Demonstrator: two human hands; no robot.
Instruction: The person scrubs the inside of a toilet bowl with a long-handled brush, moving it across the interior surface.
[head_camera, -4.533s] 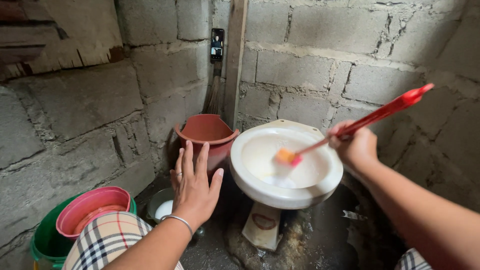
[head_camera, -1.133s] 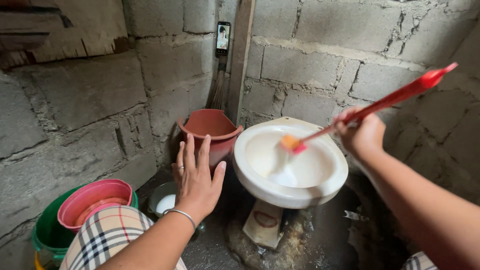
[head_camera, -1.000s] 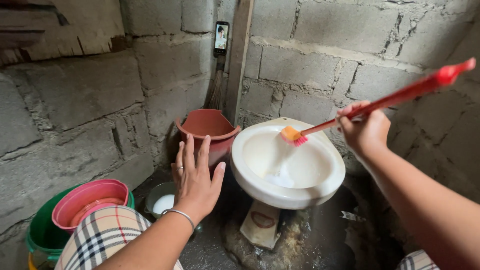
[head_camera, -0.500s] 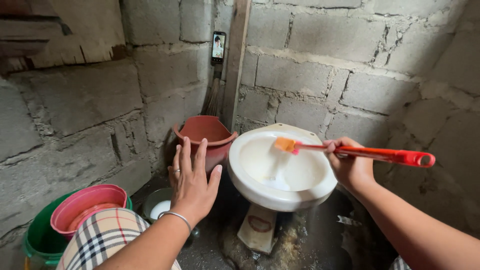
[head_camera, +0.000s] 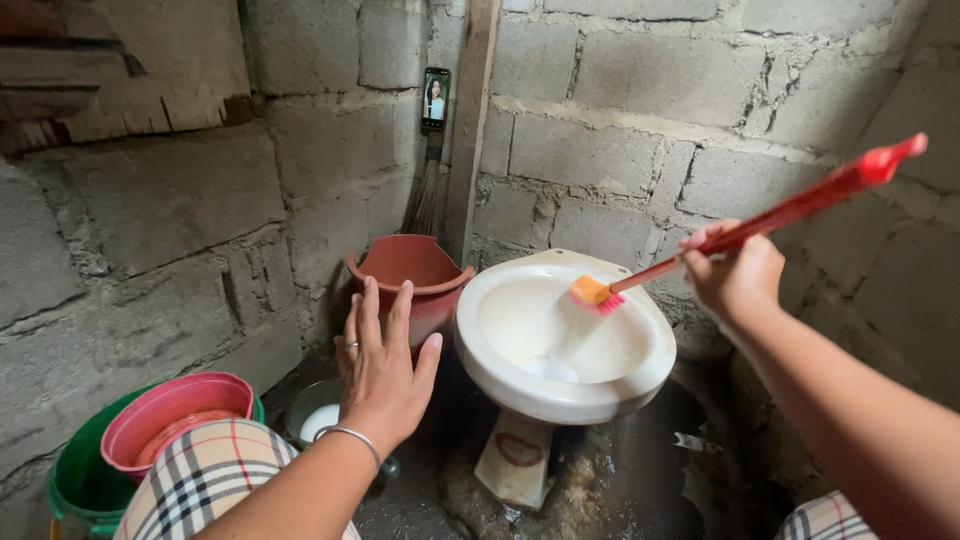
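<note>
Scrubbing tool: a red long-handled brush (head_camera: 745, 226) slants from upper right down to the left, its orange and pink bristle head inside the far side of the bowl, against the inner wall just under the rim.
Right hand: the right hand (head_camera: 735, 272) is fisted around the lower part of the brush handle, fingers wrapped tight, just beyond the right rim of the bowl.
Bowl: a cream toilet bowl (head_camera: 500, 365) with no seat stands on a narrow pedestal, a little water at the bottom.
Left hand: the left hand (head_camera: 385, 365) hovers flat with fingers spread and pointing up, holding nothing, just left of the bowl; a ring and a thin bracelet show.
Behind the left hand: a reddish-brown bucket (head_camera: 408, 268) sits between the hand and the wall corner, close beside the bowl's left rim, partly covered by the fingers.
Corner: a stick broom (head_camera: 428, 198) leans upright behind the bucket, beside a wooden post (head_camera: 470, 120); a phone (head_camera: 435, 98) is fixed on the block wall above it.
Lower left: a pink basin (head_camera: 170, 415) nests in a green pail (head_camera: 80, 480); a small metal pot (head_camera: 312, 410) of white liquid lies on the wet floor.
Near edge: a plaid-clad knee (head_camera: 215, 480) covers part of the pail.
</note>
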